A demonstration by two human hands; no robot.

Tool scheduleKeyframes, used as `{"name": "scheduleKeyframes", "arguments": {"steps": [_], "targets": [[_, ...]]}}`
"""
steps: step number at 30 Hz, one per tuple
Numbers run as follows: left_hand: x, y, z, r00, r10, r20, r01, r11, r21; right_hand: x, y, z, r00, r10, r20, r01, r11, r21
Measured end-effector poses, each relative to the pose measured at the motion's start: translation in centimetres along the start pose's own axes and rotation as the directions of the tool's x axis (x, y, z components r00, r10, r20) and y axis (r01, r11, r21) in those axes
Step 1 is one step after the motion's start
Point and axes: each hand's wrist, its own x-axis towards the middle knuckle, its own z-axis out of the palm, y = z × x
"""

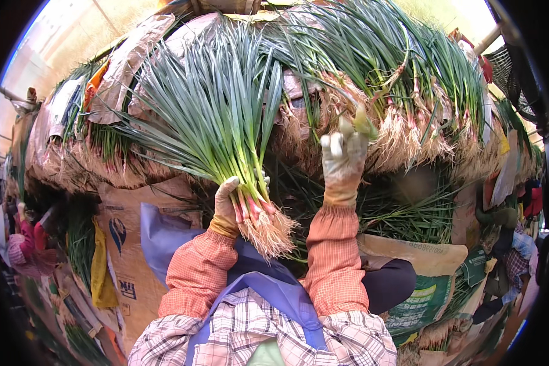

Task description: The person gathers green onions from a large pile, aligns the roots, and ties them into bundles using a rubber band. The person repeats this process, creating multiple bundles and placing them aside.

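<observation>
My left hand [226,210], in a pale work glove, is closed around the lower stems of a bunch of spring onions [241,146]. The bunch's green leaves fan up and to the left, and its pale roots [270,233] hang below my grip. My right hand [345,152], also gloved, is raised at the front of the heap with its fingers curled. A blurred yellow-green piece [364,124] shows beside those fingers; whether they grip it is unclear. Behind both hands lies a long heap of spring onions [372,55], roots toward me.
Loose green leaves [415,210] lie below the heap on the right. Brown sacking [143,244] hangs at the left, with a yellow cloth [104,268] beside it. A green sack [418,308] lies at my right. Other people sit at far left [30,250] and far right [518,262].
</observation>
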Motion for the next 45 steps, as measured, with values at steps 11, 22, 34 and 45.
{"name": "scheduleKeyframes", "arguments": {"steps": [11,22,34,45], "targets": [[-1.4,1.5,5.4,0.987,0.105,0.125,-0.093,0.991,-0.099,6.8,3.9,-7.2,0.877,0.234,-0.420,-0.470,0.232,-0.852],[-0.4,0.7,5.4,0.995,0.100,0.021,-0.101,0.993,0.058,-7.3,0.4,-4.3,0.998,-0.034,0.055,0.043,-0.296,-0.954],[-0.9,0.3,3.7,0.999,0.035,-0.021,-0.035,0.999,0.003,-10.2,2.8,-7.6,0.675,0.496,-0.546,-0.627,-0.005,-0.779],[-1.2,0.5,3.3,0.997,0.033,-0.075,-0.020,0.983,0.180,-4.5,8.4,-0.9,0.666,0.711,-0.228,-0.710,0.697,0.101]]}}
